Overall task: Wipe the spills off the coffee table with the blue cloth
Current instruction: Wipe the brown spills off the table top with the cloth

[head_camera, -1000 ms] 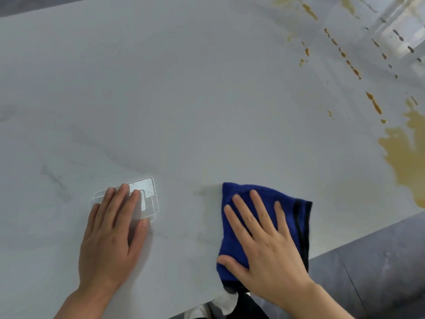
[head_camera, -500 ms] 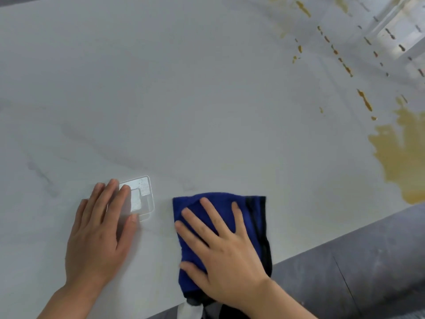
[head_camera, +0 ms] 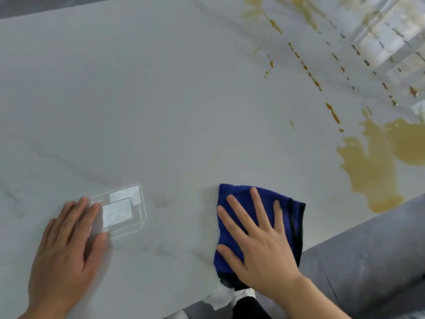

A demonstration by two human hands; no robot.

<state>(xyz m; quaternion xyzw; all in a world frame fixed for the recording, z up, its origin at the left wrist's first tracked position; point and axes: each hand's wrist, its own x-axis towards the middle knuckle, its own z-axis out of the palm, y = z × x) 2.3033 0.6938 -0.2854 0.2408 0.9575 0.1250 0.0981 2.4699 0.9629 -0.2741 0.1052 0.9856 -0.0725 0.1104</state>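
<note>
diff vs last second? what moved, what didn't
The right hand, flat on the blue cloth, slid it left toward the left hand half a second ago and has now swept it back right; nothing was picked up or let go. The left hand stays flat on the coffee table, fingers on the clear plastic piece. The large brown spill and the drip trail remain unwiped.

Two bare grips, left (head_camera: 66,245) and right (head_camera: 259,245), with bare forearms, no sleeves, rings or watch
</note>
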